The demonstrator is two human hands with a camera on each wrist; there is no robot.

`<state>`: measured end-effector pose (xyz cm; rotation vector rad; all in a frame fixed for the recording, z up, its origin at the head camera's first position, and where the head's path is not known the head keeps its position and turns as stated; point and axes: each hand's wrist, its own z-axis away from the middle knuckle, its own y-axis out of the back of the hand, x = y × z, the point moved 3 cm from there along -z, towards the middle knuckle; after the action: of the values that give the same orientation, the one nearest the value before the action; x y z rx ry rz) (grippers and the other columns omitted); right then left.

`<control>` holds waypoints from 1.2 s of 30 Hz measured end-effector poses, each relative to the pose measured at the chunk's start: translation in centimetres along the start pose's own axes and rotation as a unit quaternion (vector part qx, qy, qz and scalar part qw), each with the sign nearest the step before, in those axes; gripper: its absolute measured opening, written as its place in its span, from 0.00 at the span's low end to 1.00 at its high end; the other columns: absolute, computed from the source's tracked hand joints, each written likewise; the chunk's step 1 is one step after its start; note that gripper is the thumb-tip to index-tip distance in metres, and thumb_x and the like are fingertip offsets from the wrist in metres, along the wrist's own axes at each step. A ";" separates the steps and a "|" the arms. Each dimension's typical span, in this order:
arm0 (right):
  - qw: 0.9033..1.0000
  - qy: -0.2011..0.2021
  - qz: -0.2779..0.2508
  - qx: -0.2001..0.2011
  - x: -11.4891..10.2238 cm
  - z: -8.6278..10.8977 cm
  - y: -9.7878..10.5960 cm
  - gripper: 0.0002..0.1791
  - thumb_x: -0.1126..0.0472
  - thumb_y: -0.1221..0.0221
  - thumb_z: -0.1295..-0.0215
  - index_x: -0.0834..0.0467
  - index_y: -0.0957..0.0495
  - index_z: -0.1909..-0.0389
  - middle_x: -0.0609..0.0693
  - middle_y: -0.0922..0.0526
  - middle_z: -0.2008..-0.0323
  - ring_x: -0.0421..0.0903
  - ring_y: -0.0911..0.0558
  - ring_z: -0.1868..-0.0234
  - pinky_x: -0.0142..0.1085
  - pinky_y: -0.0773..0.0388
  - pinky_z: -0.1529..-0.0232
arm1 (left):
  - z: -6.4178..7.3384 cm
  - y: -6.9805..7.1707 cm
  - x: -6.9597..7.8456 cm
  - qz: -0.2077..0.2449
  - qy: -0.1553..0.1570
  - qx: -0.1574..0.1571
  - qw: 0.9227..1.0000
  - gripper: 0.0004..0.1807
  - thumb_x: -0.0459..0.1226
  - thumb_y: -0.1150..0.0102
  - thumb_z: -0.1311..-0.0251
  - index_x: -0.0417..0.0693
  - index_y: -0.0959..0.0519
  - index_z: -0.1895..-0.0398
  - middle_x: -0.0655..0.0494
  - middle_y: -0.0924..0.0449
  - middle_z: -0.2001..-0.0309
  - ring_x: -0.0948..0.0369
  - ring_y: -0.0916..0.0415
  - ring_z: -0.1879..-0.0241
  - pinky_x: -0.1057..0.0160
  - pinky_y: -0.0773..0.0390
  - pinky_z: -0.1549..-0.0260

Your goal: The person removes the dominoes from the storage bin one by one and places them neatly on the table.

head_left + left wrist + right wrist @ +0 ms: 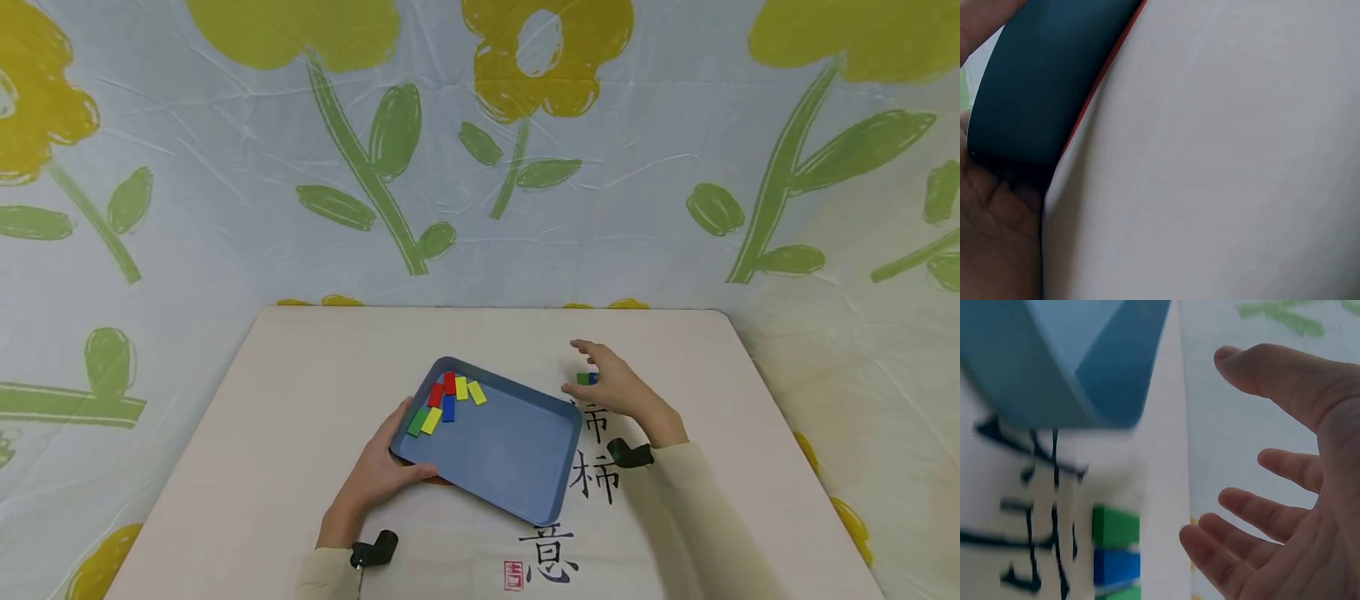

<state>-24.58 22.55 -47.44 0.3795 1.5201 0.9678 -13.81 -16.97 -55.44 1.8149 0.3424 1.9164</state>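
My left hand (378, 471) grips the left corner of a blue-grey tray (495, 454), thumb along its near edge and fingers at its left side. Inside the tray's left end lie several small blocks: red (435, 395), yellow (477, 392), blue (448, 408) and green (417, 422). Right of the tray, my right hand (618, 387) holds nothing, its thumb and fingers spread apart. Partly hidden behind it is a short row of blocks on the table; the right wrist view shows a green block (1115, 526), a blue block (1116, 567) and part of another green one.
The pale table (300, 367) carries black brush-written characters (551, 554) and a red seal mark (513, 575) at the front. Something red shows below the tray's near edge, by my left thumb. A flower-patterned cloth (600, 217) hangs behind the table and on both sides.
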 end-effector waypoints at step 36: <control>0.985 0.118 -0.008 -0.129 -7.9 -3.3 -11.2 0.40 0.49 0.32 0.34 0.56 0.34 0.25 0.50 0.17 0.43 0.42 0.22 0.61 0.33 0.21 0.59 | -0.1 0.0 0.1 0.006 -0.010 -0.001 1.000 0.64 0.51 0.18 0.53 0.66 0.51 0.16 0.54 0.49 0.17 0.45 0.51 0.19 0.32 0.46 0.25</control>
<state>-22.67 9.05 -50.92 0.0696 1.5802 1.2131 -13.91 -16.86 -55.35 1.8369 0.3234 1.9057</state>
